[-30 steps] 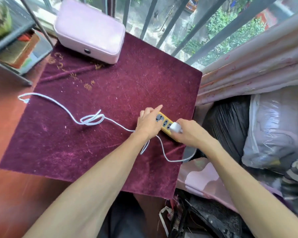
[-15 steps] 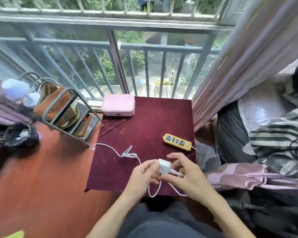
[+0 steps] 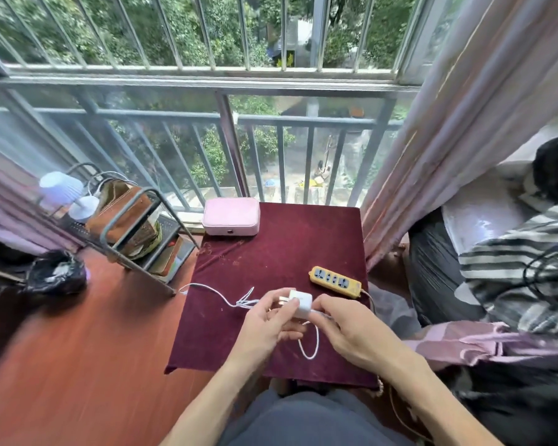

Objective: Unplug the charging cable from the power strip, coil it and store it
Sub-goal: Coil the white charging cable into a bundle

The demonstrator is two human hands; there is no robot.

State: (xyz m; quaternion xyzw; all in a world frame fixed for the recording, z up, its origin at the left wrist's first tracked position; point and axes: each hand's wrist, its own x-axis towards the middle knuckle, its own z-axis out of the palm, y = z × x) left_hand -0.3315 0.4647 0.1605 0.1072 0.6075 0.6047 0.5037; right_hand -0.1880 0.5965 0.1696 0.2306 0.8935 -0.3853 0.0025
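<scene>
Item: white charger block [image 3: 302, 304] with its charging cable [image 3: 219, 295], unplugged, held just above the near part of the desk [image 3: 271, 252], which is draped in dark red velvet.

Landmark: yellow power strip [image 3: 335, 282], lying on the desk, all sockets showing vacant. The charger sits just nearer the person than the strip, apart from it.

Left hand [image 3: 268, 323]: fingers curled about the prong end of the block, gripping it.

Right hand [image 3: 342, 326]: pinches the cable where it leaves the block; a short loop hangs below, between the two hands.

Cable run: leads away from the strip across the cloth, through a small tangle, to a free end at the desk's far-from-strip edge.

Also present: pink case [image 3: 231, 216], closed, at the desk's window edge, well beyond the strip; likely the storage place, though that is a guess.

Step in hand, as judged: starting the coil. Advice: keep the block steady in one hand, draw the cable in with the other, loosen the tangle first, lay even loops without sharp bends at the plug joint.
</scene>
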